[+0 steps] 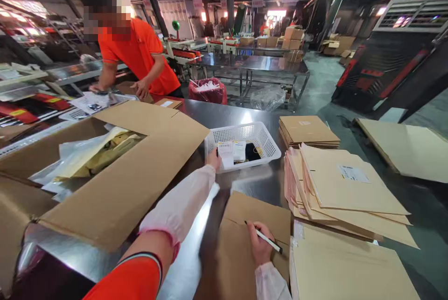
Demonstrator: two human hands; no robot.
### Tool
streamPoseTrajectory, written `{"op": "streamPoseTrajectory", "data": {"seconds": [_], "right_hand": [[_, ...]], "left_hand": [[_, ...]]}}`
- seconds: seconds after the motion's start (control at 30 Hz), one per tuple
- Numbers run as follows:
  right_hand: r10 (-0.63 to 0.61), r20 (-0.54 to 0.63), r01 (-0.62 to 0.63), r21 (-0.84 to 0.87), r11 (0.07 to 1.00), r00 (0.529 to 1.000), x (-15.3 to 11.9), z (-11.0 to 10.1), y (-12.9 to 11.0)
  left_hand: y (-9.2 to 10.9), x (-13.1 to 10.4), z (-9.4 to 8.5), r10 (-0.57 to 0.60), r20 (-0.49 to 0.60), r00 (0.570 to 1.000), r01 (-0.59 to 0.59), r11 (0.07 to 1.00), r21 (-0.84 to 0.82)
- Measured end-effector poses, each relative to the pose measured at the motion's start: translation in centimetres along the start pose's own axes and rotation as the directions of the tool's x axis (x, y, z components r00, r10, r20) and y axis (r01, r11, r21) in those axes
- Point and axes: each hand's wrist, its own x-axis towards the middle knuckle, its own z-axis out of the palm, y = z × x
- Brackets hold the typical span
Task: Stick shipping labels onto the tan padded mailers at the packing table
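Right hand (259, 244): grip closed around a pen (264, 238), slim, white barrel with dark ends, lying across the fingers and pointing right. The hand rests on a flat brown cardboard piece (241, 244) on the steel surface (196, 262), near the person's body.

Left hand (214, 159): arm stretched forward in a white sleeve cover (182, 204), fingers at the near wall of a white perforated basket (245, 143). Fingertips touch a white printed label (227, 151); whether the grip has closed on it cannot be told.

Basket contents: two or three small white labels with dark print, one dark item with a yellow mark. Basket stands mid-surface, between the large box and the stacks.

Handling note, as judgement: lift one label by its edge only, keep the pen hand steady on the cardboard so it does not slide.

Surroundings: large open carton (115, 183) at left holding plastic-wrapped yellowish goods; stacks of flat brown mailers (343, 188) at right; a co-worker (136, 57) in an orange shirt bent over papers at the far end.
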Motion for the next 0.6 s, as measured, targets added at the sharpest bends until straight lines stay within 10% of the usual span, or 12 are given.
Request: {"op": "streamPoseTrajectory", "data": {"seconds": [0.1, 0.23, 0.4, 0.5, 0.6], "right_hand": [[-0.1, 0.041, 0.099, 0.035, 0.994, 0.994, 0.2, -0.2, 0.2], [-0.196, 0.077, 0.192, 0.058, 0.98, 0.978, 0.5, -0.5, 0.2], [-0.26, 0.061, 0.256, 0.067, 0.964, 0.964, 0.1, -0.9, -2.1], [-0.164, 0.165, 0.144, 0.124, 0.982, 0.973, -0.2, -1.4, -4.4], [0.043, 0.254, -0.088, 0.166, 0.982, 0.966, 0.2, -2.8, -5.6]], "left_hand": [[0.0, -1.8, 0.2, 0.108, 0.013, 0.994, -0.109, 0.988, 0.112], [-1.8, -11.2, 0.5, 0.298, 0.192, 0.935, -0.312, 0.949, 0.047], [-4.3, -21.1, 0.7, 0.58, 0.363, 0.729, -0.589, 0.802, -0.099], [-3.7, -21.9, 0.3, 0.591, 0.509, 0.626, -0.639, 0.763, -0.099], [-2.1, -18.6, -1.0, 0.516, 0.53, 0.673, -0.624, 0.78, 0.032]]}}
